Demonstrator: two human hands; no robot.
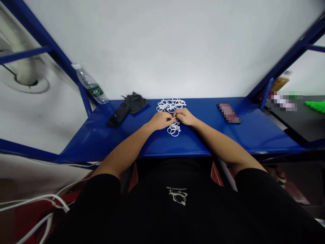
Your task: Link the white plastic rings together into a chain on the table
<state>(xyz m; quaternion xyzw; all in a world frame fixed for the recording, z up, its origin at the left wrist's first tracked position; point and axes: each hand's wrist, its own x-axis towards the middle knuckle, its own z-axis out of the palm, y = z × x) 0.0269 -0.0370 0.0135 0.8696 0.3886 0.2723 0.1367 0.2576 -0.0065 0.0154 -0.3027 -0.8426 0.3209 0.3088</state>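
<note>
My left hand [161,120] and my right hand [186,116] meet above the blue table, thumbs and fingertips pinched together. Between the fingertips shows a small bit of a white loop [174,118]; most of it is hidden by the fingers. Just beyond my hands lies a pile of thin white loops [170,105], each with a small knob, like cable ties closed into rings. A smaller group of white loops [174,130] lies on the near side, right below my fingertips.
On the blue table [162,146], a black phone [117,116] and a crumpled black bag [135,102] lie to the left. A clear plastic bottle [91,84] leans at the back left corner. A blurred-out, phone-like object [229,113] rests to the right. Blue frame posts flank both sides.
</note>
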